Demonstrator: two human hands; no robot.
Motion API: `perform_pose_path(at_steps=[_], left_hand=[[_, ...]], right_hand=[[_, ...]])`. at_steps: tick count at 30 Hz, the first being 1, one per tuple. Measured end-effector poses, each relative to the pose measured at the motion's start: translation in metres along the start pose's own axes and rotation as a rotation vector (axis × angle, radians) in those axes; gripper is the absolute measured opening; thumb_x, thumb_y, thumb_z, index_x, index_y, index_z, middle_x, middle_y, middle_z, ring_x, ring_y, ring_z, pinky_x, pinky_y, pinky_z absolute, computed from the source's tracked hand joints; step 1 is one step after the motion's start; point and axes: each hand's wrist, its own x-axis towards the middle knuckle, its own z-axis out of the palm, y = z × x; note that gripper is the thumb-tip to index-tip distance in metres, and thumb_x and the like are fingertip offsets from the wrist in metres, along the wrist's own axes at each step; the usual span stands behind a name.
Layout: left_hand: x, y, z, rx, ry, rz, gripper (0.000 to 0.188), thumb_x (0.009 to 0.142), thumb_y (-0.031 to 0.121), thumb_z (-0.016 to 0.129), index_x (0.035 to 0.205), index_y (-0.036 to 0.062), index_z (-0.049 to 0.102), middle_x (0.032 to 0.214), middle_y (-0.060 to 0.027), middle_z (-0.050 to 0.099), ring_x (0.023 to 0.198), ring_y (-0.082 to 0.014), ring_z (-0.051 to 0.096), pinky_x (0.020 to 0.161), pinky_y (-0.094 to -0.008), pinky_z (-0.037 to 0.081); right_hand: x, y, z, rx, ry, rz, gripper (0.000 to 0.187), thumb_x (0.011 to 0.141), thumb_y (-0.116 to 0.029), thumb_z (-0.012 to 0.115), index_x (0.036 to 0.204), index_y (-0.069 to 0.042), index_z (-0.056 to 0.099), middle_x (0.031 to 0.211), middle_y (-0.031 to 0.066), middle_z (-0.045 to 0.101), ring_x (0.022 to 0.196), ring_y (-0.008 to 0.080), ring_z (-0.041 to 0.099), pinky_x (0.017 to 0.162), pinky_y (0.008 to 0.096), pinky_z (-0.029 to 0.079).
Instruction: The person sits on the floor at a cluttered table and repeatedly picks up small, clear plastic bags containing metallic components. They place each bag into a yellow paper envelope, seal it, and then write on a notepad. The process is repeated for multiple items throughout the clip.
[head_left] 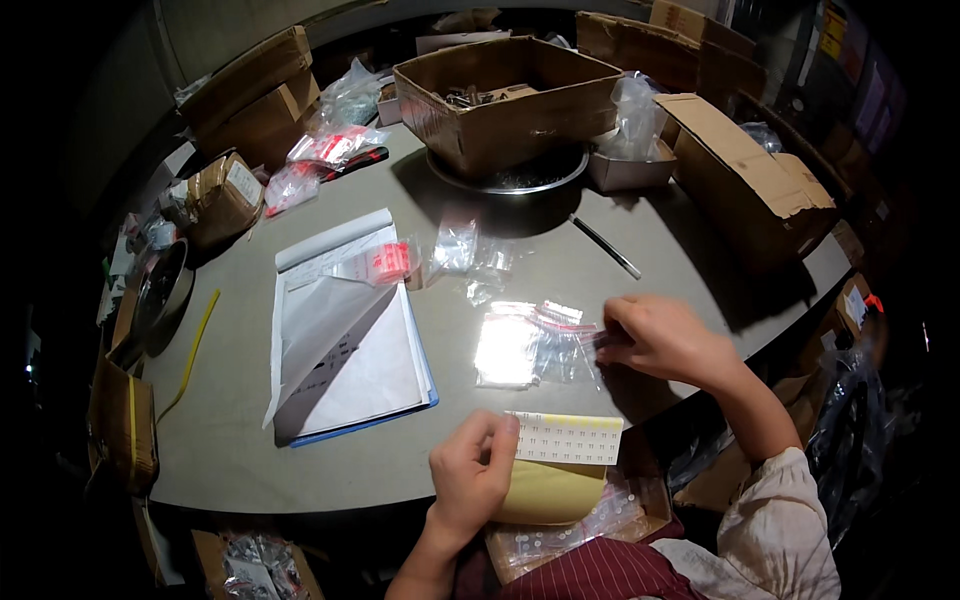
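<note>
Near the table's front edge, my left hand (pixel 472 470) is closed on a sheet of small stickers (pixel 565 438), white with rows of printed labels and a yellow backing that curls down below. To the right and farther in, my right hand (pixel 660 335) has its fingers closed at the edge of the clear zip bags (pixel 562 345), which have red seal lines. Its fingertips seem to pinch one bag; the hand partly hides them. The bags overlap in a loose pile, and glare whitens the left part of it. More clear bags (pixel 470 250) lie farther back.
Left of the bags lies a clipboard (pixel 350 340) with papers. A black pen (pixel 605 245) rests toward the right. At the back, a cardboard box (pixel 540 135) of metal parts sits over a round metal pan (pixel 565 175). A yellow strap (pixel 195 345) lies left; an open box (pixel 740 160) stands right.
</note>
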Motion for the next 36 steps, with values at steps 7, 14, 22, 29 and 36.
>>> perform_pose_path(at_steps=[7, 14, 22, 29, 36], left_hand=[[-0.001, 0.001, 0.000, -0.057, 0.000, -0.025, 0.016, 0.102, 0.012, 0.070, 0.092, -0.0001, 0.071, 0.074, -0.0108, 0.072, 0.067, -0.0169, 0.074, 0.060, -0.0303, 0.054], [-0.002, 0.001, -0.001, -0.108, 0.010, -0.067, 0.011, 0.101, 0.009, 0.070, 0.097, -0.0012, 0.072, 0.079, -0.0108, 0.075, 0.072, -0.0137, 0.075, 0.064, -0.0287, 0.056], [-0.017, -0.017, -0.048, -0.310, 0.090, -0.145, 0.011, 0.104, 0.009, 0.066, 0.097, 0.0003, 0.068, 0.082, 0.0026, 0.066, 0.073, -0.0027, 0.056, 0.064, -0.0202, 0.044], [-0.017, -0.010, -0.072, -0.408, 0.146, -0.208, 0.011, 0.107, 0.010, 0.062, 0.102, 0.0008, 0.065, 0.085, 0.0016, 0.065, 0.075, -0.0027, 0.055, 0.068, -0.0192, 0.042], [-0.009, 0.001, -0.026, -0.073, -0.037, -0.137, 0.012, 0.103, 0.010, 0.066, 0.101, -0.0011, 0.067, 0.079, -0.0047, 0.070, 0.071, -0.0053, 0.062, 0.062, -0.0249, 0.048]], right_hand=[[0.015, -0.003, 0.026, 0.219, 0.045, -0.200, 0.016, 0.091, -0.009, 0.071, 0.103, -0.001, 0.063, 0.088, 0.0157, 0.068, 0.077, 0.0348, 0.067, 0.069, 0.0411, 0.055], [0.007, 0.000, 0.043, -0.058, 0.287, -0.122, 0.023, 0.092, -0.014, 0.076, 0.110, -0.005, 0.063, 0.098, 0.0145, 0.064, 0.093, 0.0346, 0.064, 0.081, 0.0443, 0.053], [-0.045, 0.003, 0.023, 0.249, 0.055, -0.018, 0.030, 0.095, -0.029, 0.075, 0.111, -0.007, 0.063, 0.096, 0.0127, 0.061, 0.094, 0.0336, 0.061, 0.082, 0.0427, 0.050], [-0.075, -0.032, 0.016, 0.597, -0.269, -0.104, 0.024, 0.101, -0.028, 0.070, 0.109, -0.005, 0.067, 0.097, 0.0120, 0.065, 0.085, 0.0277, 0.065, 0.074, 0.0363, 0.053], [-0.052, -0.049, 0.022, 0.464, 0.217, -0.276, 0.019, 0.098, -0.014, 0.066, 0.112, -0.002, 0.068, 0.110, 0.0153, 0.067, 0.100, 0.0368, 0.065, 0.088, 0.0448, 0.052]])
